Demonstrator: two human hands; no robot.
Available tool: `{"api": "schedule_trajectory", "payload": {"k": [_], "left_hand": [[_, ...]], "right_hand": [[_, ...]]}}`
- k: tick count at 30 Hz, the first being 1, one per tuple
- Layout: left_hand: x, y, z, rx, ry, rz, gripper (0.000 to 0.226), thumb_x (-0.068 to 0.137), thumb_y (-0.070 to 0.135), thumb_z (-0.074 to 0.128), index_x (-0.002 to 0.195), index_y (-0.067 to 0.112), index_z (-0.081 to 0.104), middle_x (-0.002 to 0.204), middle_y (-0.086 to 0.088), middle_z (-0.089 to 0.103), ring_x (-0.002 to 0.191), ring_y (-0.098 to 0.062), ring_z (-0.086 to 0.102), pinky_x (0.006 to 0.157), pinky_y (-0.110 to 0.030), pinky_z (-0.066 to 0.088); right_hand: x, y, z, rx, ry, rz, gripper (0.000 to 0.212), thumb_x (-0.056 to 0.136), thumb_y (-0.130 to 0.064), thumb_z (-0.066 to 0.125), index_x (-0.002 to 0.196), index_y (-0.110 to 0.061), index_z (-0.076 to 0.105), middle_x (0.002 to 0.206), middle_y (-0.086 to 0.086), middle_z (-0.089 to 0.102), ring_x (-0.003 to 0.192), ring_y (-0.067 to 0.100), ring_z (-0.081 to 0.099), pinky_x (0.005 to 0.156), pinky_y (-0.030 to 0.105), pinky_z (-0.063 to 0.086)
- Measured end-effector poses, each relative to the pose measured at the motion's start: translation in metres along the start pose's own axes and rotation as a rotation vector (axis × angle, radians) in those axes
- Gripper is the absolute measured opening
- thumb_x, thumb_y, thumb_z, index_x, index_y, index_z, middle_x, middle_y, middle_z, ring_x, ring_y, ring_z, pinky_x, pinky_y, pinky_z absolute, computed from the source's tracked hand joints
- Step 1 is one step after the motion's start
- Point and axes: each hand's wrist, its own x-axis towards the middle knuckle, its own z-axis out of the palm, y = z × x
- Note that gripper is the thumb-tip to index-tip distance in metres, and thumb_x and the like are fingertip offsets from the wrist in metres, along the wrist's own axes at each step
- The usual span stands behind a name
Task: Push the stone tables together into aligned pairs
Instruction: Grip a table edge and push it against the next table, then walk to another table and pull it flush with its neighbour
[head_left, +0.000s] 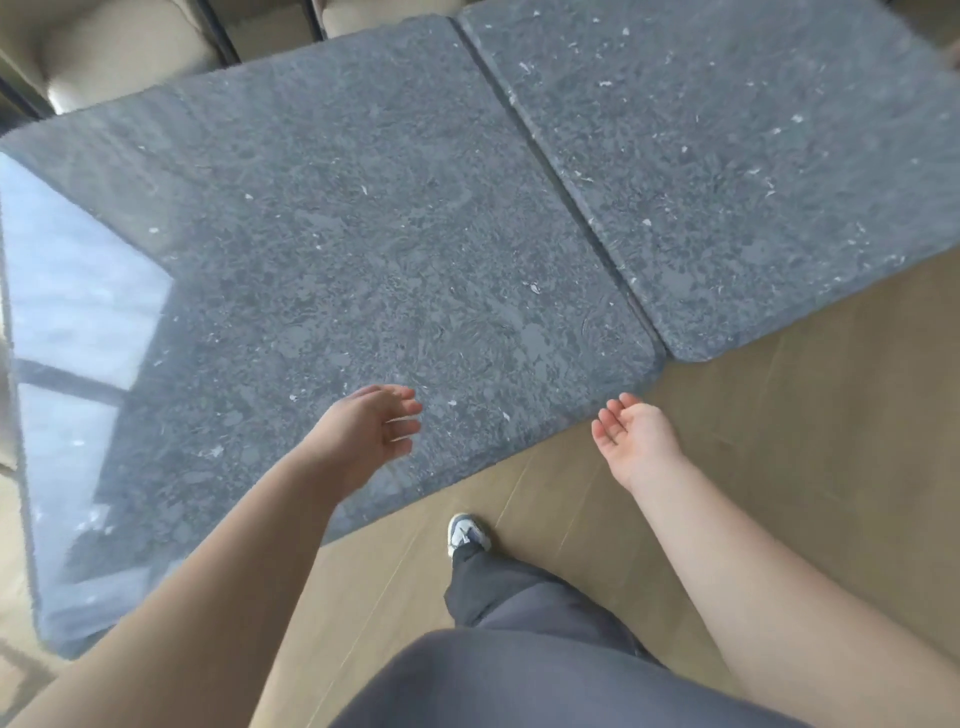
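Two dark grey speckled stone tables stand side by side. The left table (332, 249) fills the middle and left of the view, and the right table (727, 156) lies at the upper right. Their long edges nearly touch, with a thin dark seam between them; the near corners sit slightly offset. My left hand (369, 431) hovers open above the near edge of the left table, fingers spread. My right hand (636, 439) is open, palm up, over the floor just off that table's near right corner, holding nothing.
Light wood floor (779, 441) spreads to the right and below. My leg in grey trousers and a sneaker (467, 532) stand close to the left table's near edge. Beige seats (119, 57) sit beyond the tables at the top left. A window reflection shines on the left table.
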Motion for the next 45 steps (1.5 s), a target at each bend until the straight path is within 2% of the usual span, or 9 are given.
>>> {"api": "schedule_trajectory", "payload": {"k": [5,11,14,19,24,29,33,39,45], "left_hand": [[-0.001,0.022,-0.009,0.236,-0.065,0.087,0.015,0.096,0.003,0.055,0.102,0.011,0.065,0.089,-0.004,0.069,0.079,-0.02,0.066,0.073,-0.035,0.052],[-0.012,0.034,-0.04,0.327,-0.24,0.112,0.02,0.101,0.007,0.045,0.104,0.01,0.065,0.092,-0.004,0.069,0.083,-0.021,0.068,0.076,-0.037,0.054],[-0.018,0.049,-0.065,0.392,-0.324,0.153,0.022,0.102,0.005,0.042,0.101,0.01,0.063,0.093,-0.005,0.067,0.079,-0.02,0.065,0.073,-0.035,0.052],[-0.056,0.066,-0.115,0.52,-0.506,0.223,0.02,0.102,0.008,0.044,0.105,0.011,0.064,0.093,-0.003,0.068,0.078,-0.018,0.065,0.074,-0.034,0.053],[-0.11,0.056,-0.167,0.576,-0.587,0.24,0.019,0.1,0.008,0.048,0.104,0.013,0.066,0.096,-0.006,0.068,0.08,-0.02,0.067,0.076,-0.034,0.054],[-0.164,0.046,-0.213,0.621,-0.665,0.354,0.019,0.1,0.005,0.046,0.104,0.013,0.063,0.097,-0.008,0.067,0.088,-0.023,0.068,0.081,-0.038,0.055],[-0.198,0.044,-0.254,0.648,-0.709,0.435,0.018,0.101,0.005,0.046,0.103,0.012,0.063,0.098,-0.008,0.069,0.095,-0.024,0.07,0.088,-0.042,0.055],[-0.243,0.053,-0.312,0.573,-0.732,0.51,0.018,0.101,0.005,0.047,0.106,0.012,0.062,0.093,-0.006,0.069,0.087,-0.023,0.07,0.083,-0.04,0.055],[-0.276,0.086,-0.355,0.534,-0.794,0.608,0.017,0.1,0.004,0.045,0.108,0.014,0.057,0.094,-0.005,0.068,0.084,-0.02,0.07,0.08,-0.036,0.055]], "right_hand": [[-0.036,0.021,0.017,-0.033,0.1,-0.11,0.032,0.096,0.004,0.032,0.11,-0.013,0.055,0.088,0.003,0.06,0.078,0.016,0.059,0.072,0.029,0.052],[-0.093,0.05,0.026,0.064,0.196,-0.223,0.035,0.093,0.006,0.031,0.102,-0.015,0.057,0.086,0.003,0.061,0.077,0.016,0.06,0.071,0.03,0.052],[-0.134,0.089,0.025,0.163,0.232,-0.279,0.036,0.093,0.006,0.03,0.106,-0.013,0.057,0.085,0.002,0.061,0.077,0.015,0.059,0.072,0.029,0.052],[-0.224,0.172,0.028,0.473,0.298,-0.354,0.036,0.093,0.004,0.029,0.094,-0.017,0.059,0.088,0.002,0.062,0.08,0.016,0.061,0.07,0.029,0.052],[-0.312,0.255,0.04,0.572,0.334,-0.378,0.036,0.094,0.002,0.03,0.096,-0.018,0.059,0.087,0.001,0.061,0.079,0.015,0.06,0.069,0.028,0.052],[-0.384,0.318,0.06,0.443,0.417,-0.47,0.039,0.09,0.005,0.029,0.094,-0.02,0.058,0.083,0.002,0.061,0.072,0.015,0.059,0.074,0.029,0.055],[-0.426,0.357,0.073,0.287,0.42,-0.583,0.038,0.089,0.003,0.031,0.097,-0.02,0.059,0.086,0.004,0.064,0.075,0.017,0.062,0.084,0.037,0.057],[-0.487,0.404,0.097,0.327,0.371,-0.692,0.034,0.093,0.001,0.035,0.102,-0.019,0.061,0.091,0.005,0.067,0.079,0.017,0.064,0.076,0.032,0.055],[-0.557,0.432,0.126,0.249,0.419,-0.846,0.044,0.091,0.006,0.032,0.116,-0.017,0.06,0.095,0.004,0.069,0.08,0.016,0.063,0.082,0.033,0.058]]}}
